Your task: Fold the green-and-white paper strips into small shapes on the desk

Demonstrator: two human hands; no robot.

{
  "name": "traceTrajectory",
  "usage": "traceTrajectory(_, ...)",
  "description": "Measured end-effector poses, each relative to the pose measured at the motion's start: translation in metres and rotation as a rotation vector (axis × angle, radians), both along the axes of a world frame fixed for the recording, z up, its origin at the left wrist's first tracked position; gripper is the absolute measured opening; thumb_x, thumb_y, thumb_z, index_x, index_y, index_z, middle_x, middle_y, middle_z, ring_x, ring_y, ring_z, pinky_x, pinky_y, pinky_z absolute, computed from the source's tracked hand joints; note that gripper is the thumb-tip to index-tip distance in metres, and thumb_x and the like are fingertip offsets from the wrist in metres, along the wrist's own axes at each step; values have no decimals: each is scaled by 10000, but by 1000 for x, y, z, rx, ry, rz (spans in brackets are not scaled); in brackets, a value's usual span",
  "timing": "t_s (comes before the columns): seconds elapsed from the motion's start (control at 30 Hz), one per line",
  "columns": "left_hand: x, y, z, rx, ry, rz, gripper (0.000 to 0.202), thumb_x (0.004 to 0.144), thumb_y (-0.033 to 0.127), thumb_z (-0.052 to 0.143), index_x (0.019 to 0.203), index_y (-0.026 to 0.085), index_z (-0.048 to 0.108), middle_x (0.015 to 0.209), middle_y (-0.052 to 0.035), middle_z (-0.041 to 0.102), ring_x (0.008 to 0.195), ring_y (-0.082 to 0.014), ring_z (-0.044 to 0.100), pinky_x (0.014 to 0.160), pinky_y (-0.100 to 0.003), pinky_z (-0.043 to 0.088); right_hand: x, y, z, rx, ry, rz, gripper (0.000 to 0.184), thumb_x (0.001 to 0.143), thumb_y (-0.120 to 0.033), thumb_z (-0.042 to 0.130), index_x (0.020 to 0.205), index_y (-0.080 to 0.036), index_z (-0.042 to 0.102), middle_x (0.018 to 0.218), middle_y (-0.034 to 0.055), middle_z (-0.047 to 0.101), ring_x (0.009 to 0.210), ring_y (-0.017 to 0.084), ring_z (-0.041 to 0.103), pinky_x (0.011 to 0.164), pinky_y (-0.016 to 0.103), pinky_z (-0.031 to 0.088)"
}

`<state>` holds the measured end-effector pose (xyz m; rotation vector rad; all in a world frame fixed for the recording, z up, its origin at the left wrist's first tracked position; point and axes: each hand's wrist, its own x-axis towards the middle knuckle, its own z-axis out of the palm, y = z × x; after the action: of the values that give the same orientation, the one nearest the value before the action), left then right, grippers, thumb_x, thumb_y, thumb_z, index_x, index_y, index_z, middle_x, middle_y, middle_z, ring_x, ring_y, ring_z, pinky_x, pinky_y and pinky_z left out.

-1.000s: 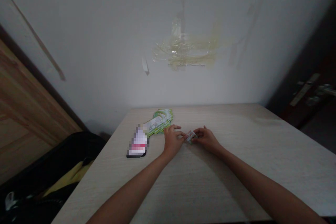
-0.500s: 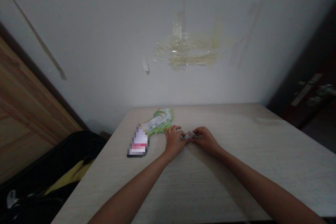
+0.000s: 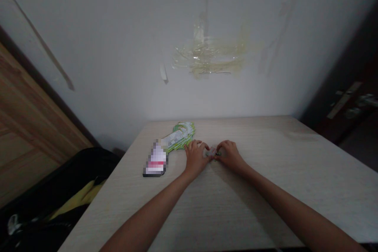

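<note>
Between my fingertips is a small folded piece of printed paper [image 3: 212, 151], pale with some darker and greenish marks; its exact kind is too small to make out. My left hand [image 3: 196, 156] pinches its left side, thumb and index finger bent toward it. From the other side my right hand [image 3: 230, 155] grips it with curled fingers. Both hands rest low over the tabletop. Just left of my left hand lies a fanned pile of green and white printed sheets [image 3: 178, 136]. A phone-like object [image 3: 156, 161] with a blurred-out screen lies against the pile's near end.
The pale wood-grain table [image 3: 280, 189] backs onto a grey wall with peeling clear tape [image 3: 211, 57]. At the left a black bag [image 3: 82, 169] with yellow cloth stands beside the table edge, near wooden panelling [image 3: 29, 114]. A dark door with a handle [image 3: 367, 100] is at right.
My fingers have shifted slightly around the small paper, which has turned a little; the left fingers curl in more. The pile and the phone-like object have stayed in place.
</note>
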<state>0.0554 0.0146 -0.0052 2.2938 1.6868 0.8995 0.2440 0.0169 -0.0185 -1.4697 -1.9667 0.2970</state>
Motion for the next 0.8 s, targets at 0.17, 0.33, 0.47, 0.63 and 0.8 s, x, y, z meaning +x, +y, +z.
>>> traceTrajectory(0.17, -1, -1, -2, -27, 23, -54, 150, 760, 422, 740, 898, 364, 755, 1294, -17, 529, 1326, -310, 320, 1122, -567, 93, 6, -1, -1, 6, -4, 32, 204, 701, -387, 767, 840, -240, 743, 1019, 88, 604, 1064, 273, 516, 946, 402, 404)
traceTrajectory(0.33, -3, 1, -2, -30, 60, -88, 121, 781, 437, 714, 867, 368, 764, 1304, -1, 554, 1342, -316, 319, 1129, -593, 49, 9, 0, -2, 22, -1, 23, 216, 699, -419, 765, 834, -250, 762, 998, 88, 607, 1022, 268, 539, 939, 408, 421)
traceTrajectory(0.47, -3, -1, 1, -15, 87, -103, 140, 785, 456, 702, 884, 374, 757, 1317, 0, 555, 1355, -319, 307, 1123, -612, 26, 11, 0, -3, 22, 7, 35, 205, 733, -432, 732, 836, -258, 764, 1003, 83, 610, 1015, 264, 543, 930, 409, 433)
traceTrajectory(0.63, -1, -6, 4, -27, 118, -91, 219, 759, 509, 708, 909, 356, 746, 1322, -28, 557, 1361, -338, 302, 1108, -641, 14, 11, -1, -3, 36, 3, 34, 170, 804, -382, 666, 839, -245, 758, 992, 83, 618, 986, 250, 557, 905, 390, 445)
traceTrajectory(0.8, 3, -10, 5, 32, 145, -118, 196, 789, 472, 690, 927, 336, 724, 1350, -26, 540, 1375, -334, 276, 1108, -645, 1, 8, -3, -1, 74, -24, 15, 170, 807, -361, 665, 878, -229, 745, 956, 81, 615, 968, 247, 555, 895, 376, 444)
